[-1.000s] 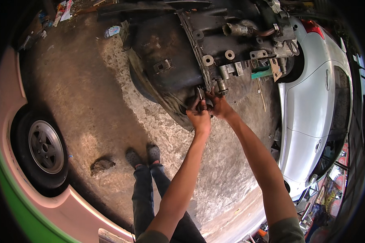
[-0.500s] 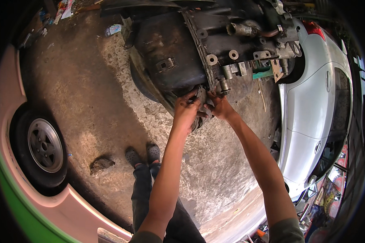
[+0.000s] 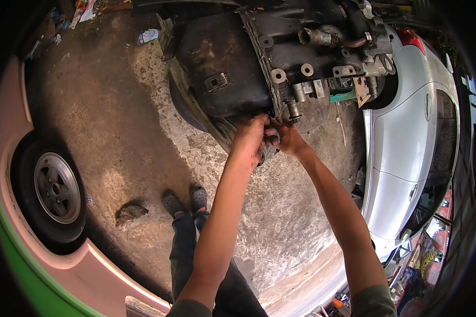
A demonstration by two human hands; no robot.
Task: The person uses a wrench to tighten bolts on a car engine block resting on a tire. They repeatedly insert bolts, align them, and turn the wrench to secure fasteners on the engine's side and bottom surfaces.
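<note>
A dark, greasy engine (image 3: 296, 45) with a black oil pan (image 3: 222, 68) fills the top middle. My left hand (image 3: 253, 132) is at its near edge, just below the oil pan, fingers curled in and mostly hidden behind the back of the hand. Beside it, my right hand (image 3: 288, 138) reaches up to the same edge, below a metal stub (image 3: 294, 110); its fingers are bent and close to the left hand's. A rounded part (image 3: 268, 153) shows partly beneath my hands. Whatever my fingers grip is hidden.
A silver car (image 3: 407, 137) stands at the right. On the left is a pink-and-green vehicle body (image 3: 108, 269) with a wheel (image 3: 56, 187). A stone-like lump (image 3: 132, 212) lies on the concrete floor (image 3: 127, 132) near my shoes (image 3: 198, 198). Assorted clutter (image 3: 417, 259) sits at lower right.
My left hand has moved slightly up and right and turned, so its back now hides its fingers. The right hand stays nearly in place, its fingers drawn in closer.
</note>
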